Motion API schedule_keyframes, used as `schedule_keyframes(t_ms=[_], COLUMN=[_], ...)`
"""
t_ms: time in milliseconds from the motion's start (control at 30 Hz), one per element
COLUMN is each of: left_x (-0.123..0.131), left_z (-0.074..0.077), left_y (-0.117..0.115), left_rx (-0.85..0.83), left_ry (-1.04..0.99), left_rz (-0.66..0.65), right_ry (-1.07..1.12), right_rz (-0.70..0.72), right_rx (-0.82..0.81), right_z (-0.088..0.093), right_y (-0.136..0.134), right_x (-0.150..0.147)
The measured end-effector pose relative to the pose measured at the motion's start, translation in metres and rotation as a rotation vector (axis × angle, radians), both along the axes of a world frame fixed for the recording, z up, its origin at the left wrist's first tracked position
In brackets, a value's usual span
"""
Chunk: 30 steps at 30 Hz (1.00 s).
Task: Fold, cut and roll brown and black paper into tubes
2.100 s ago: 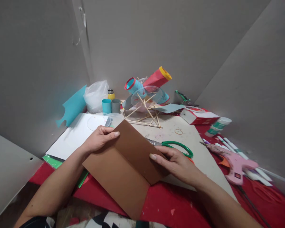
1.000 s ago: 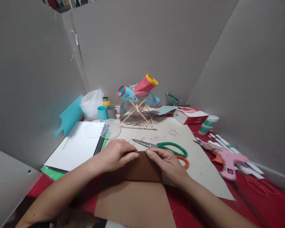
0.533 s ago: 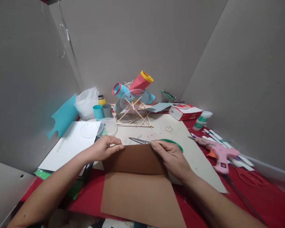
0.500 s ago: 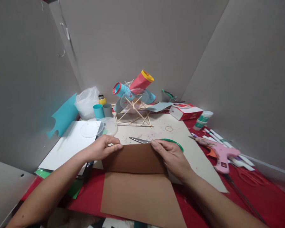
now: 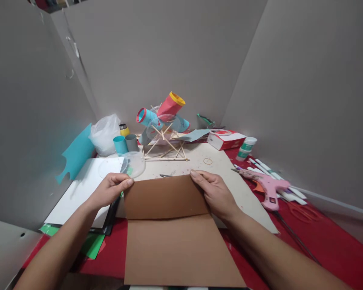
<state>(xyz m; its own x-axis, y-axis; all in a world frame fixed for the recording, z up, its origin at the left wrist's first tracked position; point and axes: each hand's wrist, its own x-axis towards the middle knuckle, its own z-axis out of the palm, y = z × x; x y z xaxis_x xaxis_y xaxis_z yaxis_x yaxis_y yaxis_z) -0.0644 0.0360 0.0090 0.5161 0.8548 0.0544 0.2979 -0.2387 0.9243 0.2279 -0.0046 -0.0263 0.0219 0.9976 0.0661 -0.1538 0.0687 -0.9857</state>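
A brown sheet of paper (image 5: 175, 245) lies on the red table in front of me, creased across its width, with the far half raised. My left hand (image 5: 109, 191) pinches the raised flap's far left corner. My right hand (image 5: 213, 193) grips the far right corner, fingers curled over the edge. Behind the flap only the tip of the scissors (image 5: 166, 175) shows; the rest is hidden.
A stick frame with rolled paper tubes (image 5: 163, 125) stands at the back. A white sheet (image 5: 84, 189) and clear plastic lids (image 5: 130, 163) lie left. A pink glue gun (image 5: 268, 187), glue sticks, a bottle (image 5: 246, 146) and a red box (image 5: 225, 139) lie right. Grey cardboard walls enclose the table.
The far half of the brown sheet, pressed down flat a second ago, has been lifted back up and opened out. Both hands moved apart to its corners. It now hides the scissors' green handles.
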Motion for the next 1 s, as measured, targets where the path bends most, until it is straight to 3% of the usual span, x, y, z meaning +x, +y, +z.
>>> schedule_keyframes(t_ms=[133,267,333,400,500,600,667,767,867,1000], left_x=[-0.003,-0.006,0.001,0.015,0.04,0.052,0.051,0.044,0.042,0.041], left_z=[-0.001,0.001,-0.002,-0.009,-0.026,-0.042,-0.048,-0.049,-0.044,-0.035], left_y=[0.006,0.017,0.018,0.012,-0.006,-0.022,-0.028,-0.03,-0.027,-0.02], left_rx=[-0.004,-0.041,-0.065,-0.097,-0.179,-0.225,-0.212,-0.21,-0.265,-0.29], left_ry=[-0.138,-0.408,-0.47,-0.401,-0.178,-0.098,-0.12,-0.196,-0.288,-0.455], left_rz=[0.149,0.43,0.496,0.435,0.189,-0.006,0.042,0.224,0.223,0.262], right_ry=[0.105,0.378,0.471,0.517,0.599,0.646,0.638,0.561,0.425,0.274], right_rz=[-0.045,-0.283,-0.384,-0.433,-0.459,-0.424,-0.342,-0.163,-0.066,-0.044], right_rx=[-0.007,0.009,0.048,0.087,0.089,0.045,0.021,0.005,-0.027,-0.063], right_z=[0.006,0.011,0.01,0.008,0.001,-0.007,-0.012,-0.017,-0.018,-0.017], right_y=[0.002,0.012,0.017,0.021,0.023,0.017,0.011,-0.001,-0.008,-0.009], right_x=[0.002,0.01,0.013,0.012,0.003,-0.01,-0.019,-0.03,-0.033,-0.027])
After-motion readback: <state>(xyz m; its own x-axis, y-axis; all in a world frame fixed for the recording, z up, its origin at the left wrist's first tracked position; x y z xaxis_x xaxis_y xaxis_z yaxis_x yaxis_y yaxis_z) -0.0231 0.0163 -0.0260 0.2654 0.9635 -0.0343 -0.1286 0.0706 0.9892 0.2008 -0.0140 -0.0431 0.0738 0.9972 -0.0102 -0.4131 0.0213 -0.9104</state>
